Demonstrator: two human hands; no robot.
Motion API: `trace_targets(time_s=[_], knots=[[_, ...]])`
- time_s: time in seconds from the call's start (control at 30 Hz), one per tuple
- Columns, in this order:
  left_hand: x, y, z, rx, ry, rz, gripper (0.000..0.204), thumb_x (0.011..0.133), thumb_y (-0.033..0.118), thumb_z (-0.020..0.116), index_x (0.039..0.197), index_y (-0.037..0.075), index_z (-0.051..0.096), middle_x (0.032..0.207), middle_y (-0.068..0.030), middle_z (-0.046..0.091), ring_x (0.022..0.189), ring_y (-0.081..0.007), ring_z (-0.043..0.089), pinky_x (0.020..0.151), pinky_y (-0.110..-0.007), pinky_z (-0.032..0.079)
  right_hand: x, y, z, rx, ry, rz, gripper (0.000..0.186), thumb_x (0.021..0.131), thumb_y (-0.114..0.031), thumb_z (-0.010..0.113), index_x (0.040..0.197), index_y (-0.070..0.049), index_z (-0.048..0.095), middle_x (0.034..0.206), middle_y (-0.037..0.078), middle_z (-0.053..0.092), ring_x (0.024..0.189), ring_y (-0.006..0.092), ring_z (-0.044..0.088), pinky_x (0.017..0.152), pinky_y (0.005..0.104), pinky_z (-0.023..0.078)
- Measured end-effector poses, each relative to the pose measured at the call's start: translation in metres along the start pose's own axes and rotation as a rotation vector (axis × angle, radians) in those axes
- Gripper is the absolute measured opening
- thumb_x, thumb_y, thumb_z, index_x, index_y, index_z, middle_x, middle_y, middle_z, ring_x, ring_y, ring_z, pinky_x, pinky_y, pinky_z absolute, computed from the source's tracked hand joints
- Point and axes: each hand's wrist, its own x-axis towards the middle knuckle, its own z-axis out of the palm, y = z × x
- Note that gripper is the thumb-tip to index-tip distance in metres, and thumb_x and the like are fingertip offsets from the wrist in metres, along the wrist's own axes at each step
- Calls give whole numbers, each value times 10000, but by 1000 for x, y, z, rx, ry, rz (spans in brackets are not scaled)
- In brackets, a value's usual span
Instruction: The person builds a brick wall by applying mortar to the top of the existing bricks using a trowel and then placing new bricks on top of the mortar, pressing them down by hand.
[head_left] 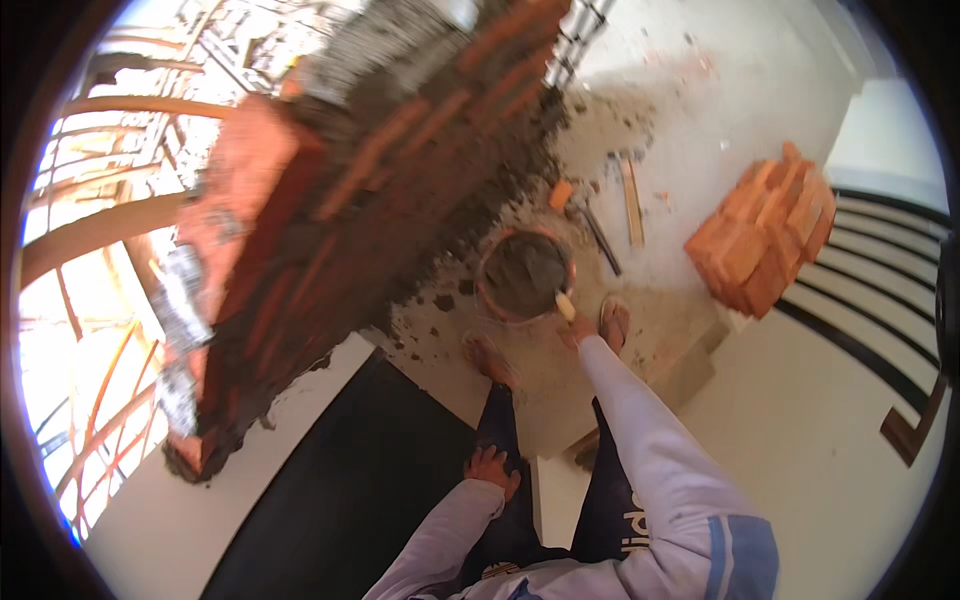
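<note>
My right hand is closed at the near edge of a round pan filled with wet grey mortar. A trowel's pale wooden handle sticks out from its fingers over the rim. The blade is hard to make out against the mortar. My left hand lies on my left leg, fingers spread, with nothing in it. To the left of the pan rises a red brick wall, with mortar smeared over its face and joints.
Beyond the pan lie a hammer, a wooden strip and a brick piece. Bricks are stacked at the right beside a black railing. Mortar crumbs dot the floor along the wall. A step edge runs near my feet.
</note>
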Motion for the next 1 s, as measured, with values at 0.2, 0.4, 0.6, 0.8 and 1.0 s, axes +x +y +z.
trace_targets(time_s=[0.2, 0.4, 0.6, 0.8, 1.0], knots=[[15, -4, -1, 69, 51, 46, 614, 835, 478, 550, 1344, 136, 520, 1493, -83, 362, 1414, -284, 257, 1165, -429, 188, 36, 5, 4, 205, 62, -43, 536, 834, -276, 631, 1286, -71, 428, 1163, 245, 591, 1073, 396, 581, 871, 459, 476], [19, -24, 18, -49, 121, 49, 600, 809, 443, 579, 1308, 111, 549, 1475, -88, 386, 1411, -293, 258, 1153, -458, 197, -61, 25, -25, 53, 268, -228, 426, 798, -151, 605, 1193, -53, 482, 1083, 260, 600, 1008, 434, 580, 855, 474, 465], [22, -13, 2, -78, 126, 84, 586, 806, 438, 583, 1293, 113, 562, 1474, -100, 389, 1413, -292, 258, 1151, -453, 198, -50, 24, -20, 28, 408, -217, 344, 794, -95, 592, 1087, -101, 410, 1015, 236, 625, 840, 463, 628, 717, 525, 504], [22, -26, 8, -145, 92, 35, 568, 799, 438, 592, 1265, 113, 585, 1467, -103, 398, 1409, -296, 265, 1147, -455, 206, -42, -1, -34, -402, 379, -333, 381, 882, -111, 474, 1256, -120, 405, 1025, 198, 622, 810, 395, 664, 680, 492, 538], [23, -15, 0, -139, 93, 64, 557, 825, 458, 579, 1264, 116, 585, 1476, -101, 389, 1405, -289, 276, 1166, -384, 192, 30, -35, -7, -303, 195, -212, 508, 864, -156, 540, 1335, -91, 358, 1072, 272, 583, 905, 441, 628, 774, 512, 501]])
